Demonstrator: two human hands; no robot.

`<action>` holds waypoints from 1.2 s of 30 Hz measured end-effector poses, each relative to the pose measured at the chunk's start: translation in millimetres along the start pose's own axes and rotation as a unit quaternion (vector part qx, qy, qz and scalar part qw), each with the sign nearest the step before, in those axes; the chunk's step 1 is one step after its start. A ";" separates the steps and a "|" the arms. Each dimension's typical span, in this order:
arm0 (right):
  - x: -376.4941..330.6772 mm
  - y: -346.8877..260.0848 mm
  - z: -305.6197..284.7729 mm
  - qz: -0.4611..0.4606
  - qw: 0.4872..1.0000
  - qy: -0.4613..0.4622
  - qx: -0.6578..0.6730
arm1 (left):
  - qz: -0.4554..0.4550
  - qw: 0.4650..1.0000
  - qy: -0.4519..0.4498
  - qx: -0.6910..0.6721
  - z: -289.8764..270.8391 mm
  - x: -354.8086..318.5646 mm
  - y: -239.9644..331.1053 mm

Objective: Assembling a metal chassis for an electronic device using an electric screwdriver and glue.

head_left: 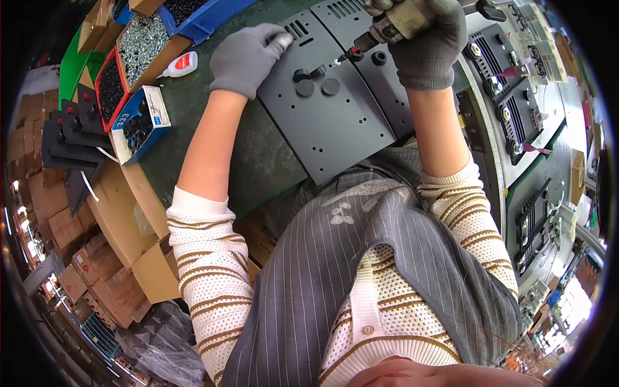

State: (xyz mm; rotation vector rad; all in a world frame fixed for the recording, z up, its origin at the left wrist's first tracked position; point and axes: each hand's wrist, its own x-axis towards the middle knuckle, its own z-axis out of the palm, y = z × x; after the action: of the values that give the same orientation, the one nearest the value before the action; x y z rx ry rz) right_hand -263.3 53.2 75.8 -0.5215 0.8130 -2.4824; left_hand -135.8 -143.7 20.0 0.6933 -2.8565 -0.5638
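My right hand [429, 45] grips the power screwdriver [387, 26]; left hand [248, 58] lies open, pressing the black panel [329, 122]. Bit could slip off the screw [336, 62], I'd say, scratching it.

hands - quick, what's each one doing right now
left hand: open, palm down, pressing the black metal panel.
right hand: closed around a powered screwdriver, its tip at the panel.

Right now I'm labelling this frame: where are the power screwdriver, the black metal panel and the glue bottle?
power screwdriver [393, 24], head view, on its metal nose.
black metal panel [335, 129], head view, bare middle.
glue bottle [182, 63], head view, on its white body.
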 end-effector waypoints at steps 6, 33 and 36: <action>22.4 10.7 -7.5 0.024 0.990 -0.075 0.118 | -0.030 0.997 -0.070 0.017 -8.5 4.6 5.7; 83.6 82.0 13.5 0.069 0.925 -0.180 -0.326 | -0.182 0.709 0.002 -0.681 -7.6 -28.8 9.3; 86.5 91.9 14.4 0.018 0.939 -0.184 -0.291 | -0.270 0.596 -0.071 -0.753 4.0 -50.1 12.5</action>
State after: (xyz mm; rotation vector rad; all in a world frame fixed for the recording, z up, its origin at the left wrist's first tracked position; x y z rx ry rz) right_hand -297.8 -65.5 46.6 -1.1190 1.3742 -1.9851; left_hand -97.6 -108.7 18.5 0.9605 -1.0900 -2.5583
